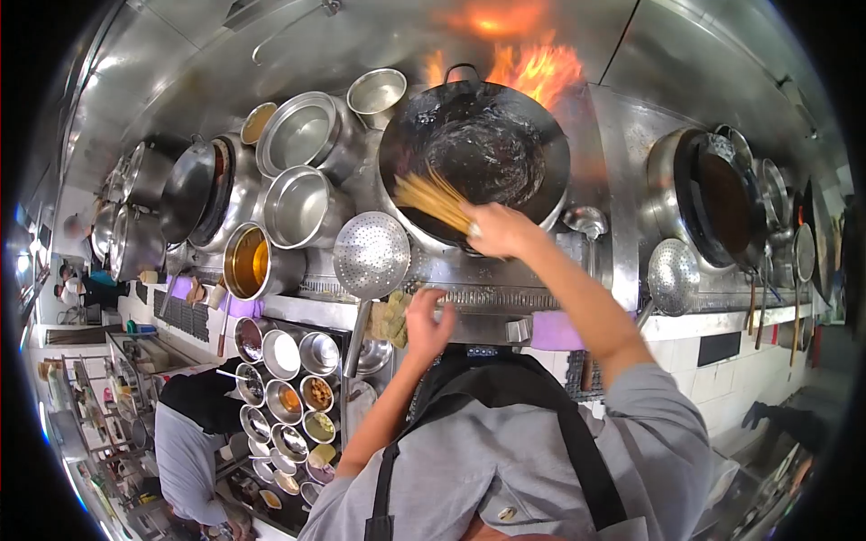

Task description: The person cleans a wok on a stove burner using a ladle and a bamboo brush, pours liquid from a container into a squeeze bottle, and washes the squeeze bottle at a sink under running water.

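Toward the front edge of the stove (pixel 624 212), my right hand (pixel 498 229) is closed round the straw-coloured brush (pixel 428 198), long axis running leftward over the wok's (pixel 483 144) near side; my left hand (pixel 430 326), farther off, is half-open, empty.

Brush (pixel 433 201) partly hidden, flames (pixel 541 76) blurred, shelf items (pixel 83 401) indistinct

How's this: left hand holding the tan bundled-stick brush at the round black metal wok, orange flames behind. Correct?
Not the left hand: in the head view, the right hand holds the tan bundled-stick brush at the round black metal wok, orange flames behind.
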Available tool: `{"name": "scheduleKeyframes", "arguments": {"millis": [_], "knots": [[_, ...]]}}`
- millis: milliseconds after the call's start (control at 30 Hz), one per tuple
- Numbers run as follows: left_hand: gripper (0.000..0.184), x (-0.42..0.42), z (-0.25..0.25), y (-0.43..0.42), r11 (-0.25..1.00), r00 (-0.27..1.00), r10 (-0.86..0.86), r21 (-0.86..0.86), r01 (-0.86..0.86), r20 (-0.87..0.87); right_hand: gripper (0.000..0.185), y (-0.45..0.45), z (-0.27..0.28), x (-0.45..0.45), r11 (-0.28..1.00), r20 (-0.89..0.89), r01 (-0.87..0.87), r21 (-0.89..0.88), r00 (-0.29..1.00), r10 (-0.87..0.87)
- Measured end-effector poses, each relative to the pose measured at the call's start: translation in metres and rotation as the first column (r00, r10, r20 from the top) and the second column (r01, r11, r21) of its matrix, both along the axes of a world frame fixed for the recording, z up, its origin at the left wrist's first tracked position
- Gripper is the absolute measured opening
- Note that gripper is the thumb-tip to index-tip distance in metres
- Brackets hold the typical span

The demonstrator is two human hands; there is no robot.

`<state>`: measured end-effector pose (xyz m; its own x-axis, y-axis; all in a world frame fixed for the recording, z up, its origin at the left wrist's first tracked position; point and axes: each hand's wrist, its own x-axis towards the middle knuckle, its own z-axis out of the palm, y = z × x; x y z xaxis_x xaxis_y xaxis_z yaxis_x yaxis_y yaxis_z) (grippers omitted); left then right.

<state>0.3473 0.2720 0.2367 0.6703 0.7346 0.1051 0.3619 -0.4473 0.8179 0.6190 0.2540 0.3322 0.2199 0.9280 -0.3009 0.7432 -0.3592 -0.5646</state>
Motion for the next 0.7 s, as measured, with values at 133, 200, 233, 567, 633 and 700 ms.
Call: {"name": "scheduleKeyframes", "arguments": {"millis": [133,200,233,567,633,700], "knots": [[0.035,0.004,-0.006,0.001,0.612,0.985,0.153,-0.791,-0.028,0.084,0.055,-0.075,0.085,0.067,0.916,0.198,-0.019,-0.401,0.974,0.107],[0.039,0.041,0.029,-0.004,0.47,0.976,0.209,-0.882,-0.04,0.067,0.049,-0.083,0.097,0.129,0.904,0.314,0.058,-0.425,0.946,0.087],[0.038,0.064,0.031,-0.003,0.372,0.96,0.254,-0.928,0.015,0.117,0.052,-0.086,0.089,0.162,0.933,0.439,0.163,-0.32,0.899,-0.007],[0.04,0.088,0.001,0.105,0.072,0.695,0.635,-0.922,0.381,0.337,0.077,-0.248,-0.02,0.083,0.701,-0.306,0.597,0.39,0.802,-0.512],[0.039,0.058,0.008,0.148,-0.018,0.758,0.564,-0.912,0.409,0.329,0.076,-0.291,-0.039,0.028,0.632,-0.491,0.734,0.247,0.658,-0.572],[0.039,0.039,0.029,0.168,0.048,0.822,0.475,-0.942,0.333,0.315,0.074,-0.332,-0.06,-0.012,0.611,-0.576,0.782,0.127,0.559,-0.596]]}}
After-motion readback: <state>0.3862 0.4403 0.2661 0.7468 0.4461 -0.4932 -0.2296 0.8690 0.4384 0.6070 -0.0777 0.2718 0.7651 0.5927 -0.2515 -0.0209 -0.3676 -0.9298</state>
